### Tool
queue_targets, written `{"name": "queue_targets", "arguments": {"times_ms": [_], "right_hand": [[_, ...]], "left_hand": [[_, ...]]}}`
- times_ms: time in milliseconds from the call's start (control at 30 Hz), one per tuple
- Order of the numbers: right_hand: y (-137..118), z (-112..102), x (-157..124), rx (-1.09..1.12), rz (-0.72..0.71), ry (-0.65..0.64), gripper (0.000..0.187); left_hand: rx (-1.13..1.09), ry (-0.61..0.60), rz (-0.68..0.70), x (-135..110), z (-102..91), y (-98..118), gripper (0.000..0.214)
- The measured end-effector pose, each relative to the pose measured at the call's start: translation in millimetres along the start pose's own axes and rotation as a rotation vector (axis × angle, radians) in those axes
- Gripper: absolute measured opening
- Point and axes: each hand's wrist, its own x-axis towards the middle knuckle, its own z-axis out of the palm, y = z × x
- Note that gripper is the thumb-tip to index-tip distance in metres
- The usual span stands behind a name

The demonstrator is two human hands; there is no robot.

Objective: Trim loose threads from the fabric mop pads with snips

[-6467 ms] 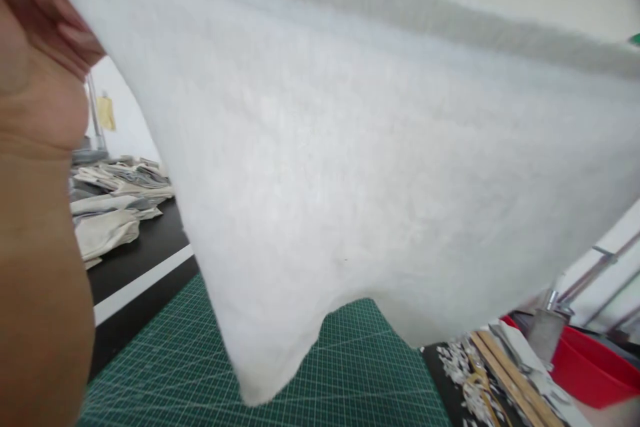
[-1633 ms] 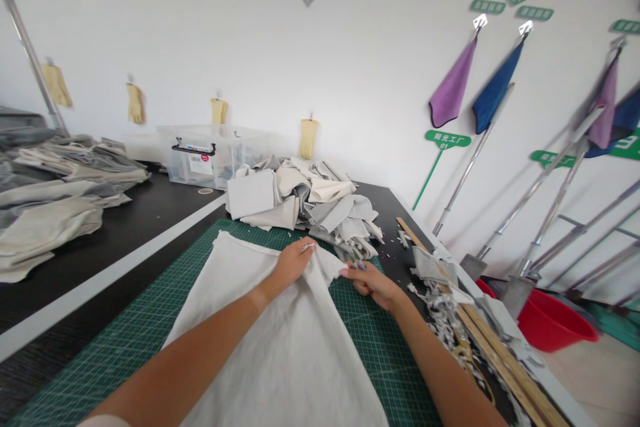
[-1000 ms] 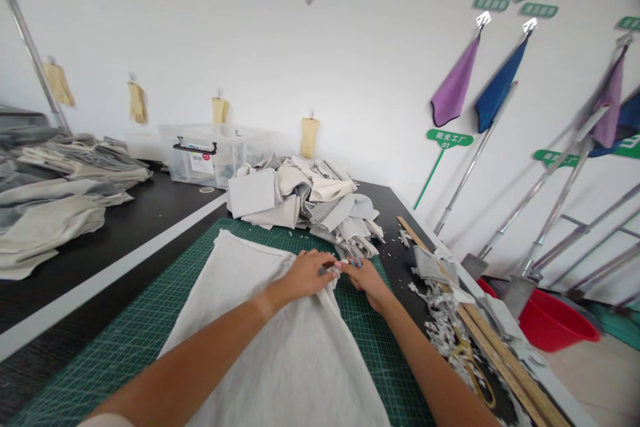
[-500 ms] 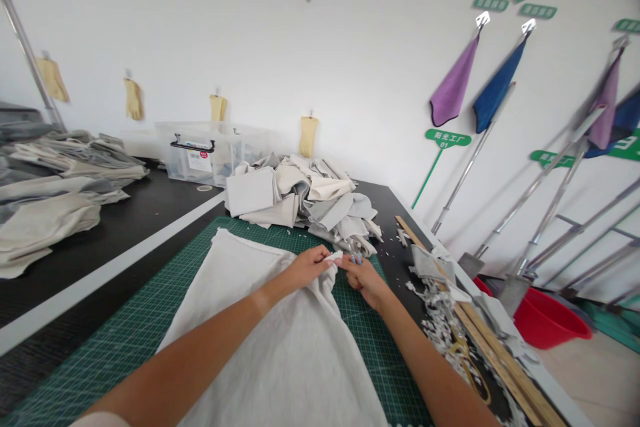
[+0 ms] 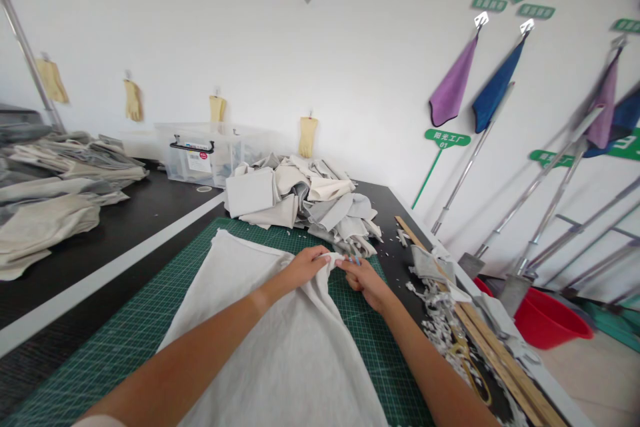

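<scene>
A large pale grey piece of fabric (image 5: 280, 353) lies over the green cutting mat (image 5: 150, 287), its far right corner lifted and bunched. My left hand (image 5: 310, 265) pinches that corner from the left between thumb and fingers. From the right, my right hand (image 5: 361, 279) grips the same edge close by, leaving a short stretch of cloth between the two hands. Something small and bluish shows at the right hand's fingers; I cannot make out what it is. Below the hands, the fabric falls in loose folds.
Behind the mat is a heap of folded cloth (image 5: 300, 193) beside a clear plastic box (image 5: 195, 157). More cloth is stacked at left (image 5: 55, 213). At right lie wooden strips (image 5: 495, 347), fabric scraps (image 5: 437, 303) and gold-handled scissors (image 5: 467, 363). A red basin (image 5: 553, 320) stands beyond the table edge.
The lifted corner has been drawn straighter between my hands, and the folds beneath it have shifted. Both hands keep their hold in nearly the same place.
</scene>
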Motion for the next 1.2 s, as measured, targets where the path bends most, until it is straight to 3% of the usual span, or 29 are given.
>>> {"name": "queue_targets", "arguments": {"times_ms": [333, 600, 700, 867, 967, 1200], "right_hand": [[-2.0, 2.8, -0.2, 0.007, 0.005, 0.057, 0.05], [-1.4, 4.5, -3.3, -0.076, -0.024, 0.046, 0.043], [2.6, 6.4, -0.3, -0.083, -0.037, 0.107, 0.046], [5.3, 11.9, 1.2, -0.127, -0.071, 0.163, 0.045], [2.6, 13.6, -1.1, -0.139, -0.071, 0.128, 0.042], [0.1, 4.5, -2.3, -0.107, -0.036, 0.025, 0.038]], "left_hand": [[0.023, 0.108, -0.063, 4.4, 1.2, -12.4, 0.027], [0.078, 0.279, -0.185, 1.5, -3.7, -17.0, 0.024], [0.191, 0.261, -0.187, -4.3, -2.8, -6.5, 0.022], [0.468, 0.147, -0.042, -16.7, 4.7, 18.2, 0.032], [0.473, 0.074, -0.008, -17.9, 8.3, 22.5, 0.026], [0.311, 0.089, -0.054, -12.0, 5.6, 7.2, 0.024]]}}
